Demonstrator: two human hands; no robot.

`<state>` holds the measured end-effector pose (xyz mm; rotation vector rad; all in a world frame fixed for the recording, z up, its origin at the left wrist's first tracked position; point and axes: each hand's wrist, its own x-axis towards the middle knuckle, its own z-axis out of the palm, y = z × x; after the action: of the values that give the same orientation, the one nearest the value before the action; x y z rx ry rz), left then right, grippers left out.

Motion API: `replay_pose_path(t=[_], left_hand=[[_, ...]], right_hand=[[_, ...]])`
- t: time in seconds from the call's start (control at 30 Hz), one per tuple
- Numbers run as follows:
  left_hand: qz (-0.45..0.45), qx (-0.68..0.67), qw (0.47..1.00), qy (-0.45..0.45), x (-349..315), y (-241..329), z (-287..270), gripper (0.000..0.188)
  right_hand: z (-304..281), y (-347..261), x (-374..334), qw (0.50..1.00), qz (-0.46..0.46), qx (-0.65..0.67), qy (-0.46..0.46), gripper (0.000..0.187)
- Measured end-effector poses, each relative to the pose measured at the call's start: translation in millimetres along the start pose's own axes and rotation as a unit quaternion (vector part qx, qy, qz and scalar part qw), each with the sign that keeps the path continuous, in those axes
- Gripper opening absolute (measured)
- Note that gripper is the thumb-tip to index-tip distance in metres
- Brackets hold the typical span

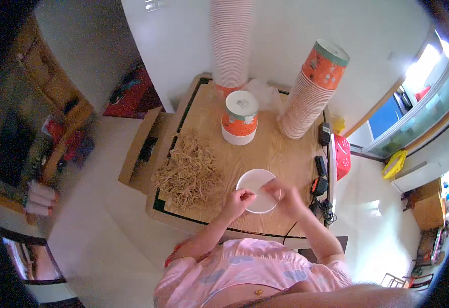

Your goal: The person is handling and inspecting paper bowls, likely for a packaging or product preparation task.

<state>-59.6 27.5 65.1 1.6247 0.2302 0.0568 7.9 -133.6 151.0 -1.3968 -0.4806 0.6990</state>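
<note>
A round white paper tub [255, 205] stands at the table's near edge with its mouth up. At its left rim my left hand [239, 200] is closed, thumb and fingers pinched together; whatever they hold is too small to make out. Over the right part of the tub, my right hand [285, 197] is smeared by motion, so its fingers cannot be read. To the left lies a loose heap of brown twisted cords [189, 172]. Behind the tub, an orange and green paper tub [242, 115] sits upside down, a white rim around its lower part.
A tall stack of paper tubs [230, 46] rises at the back, and another stack [309, 97] leans at the back right. Black power adapters [321, 166] and cables lie along the right edge. A cardboard box [138, 149] is left of the table [270, 154].
</note>
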Motion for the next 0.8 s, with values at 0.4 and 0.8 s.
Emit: replay_pose_path(t=[0.4,0.8], left_hand=[[-0.012,0.000,0.999,0.050,48,-73,57,0.014],[-0.086,0.009,0.991,0.105,28,-104,72,0.021]], right_hand=[[-62,143,8,0.935,0.028,-0.290,0.204,0.030],[-32,124,-14,0.936,0.061,-0.304,0.167,0.030]])
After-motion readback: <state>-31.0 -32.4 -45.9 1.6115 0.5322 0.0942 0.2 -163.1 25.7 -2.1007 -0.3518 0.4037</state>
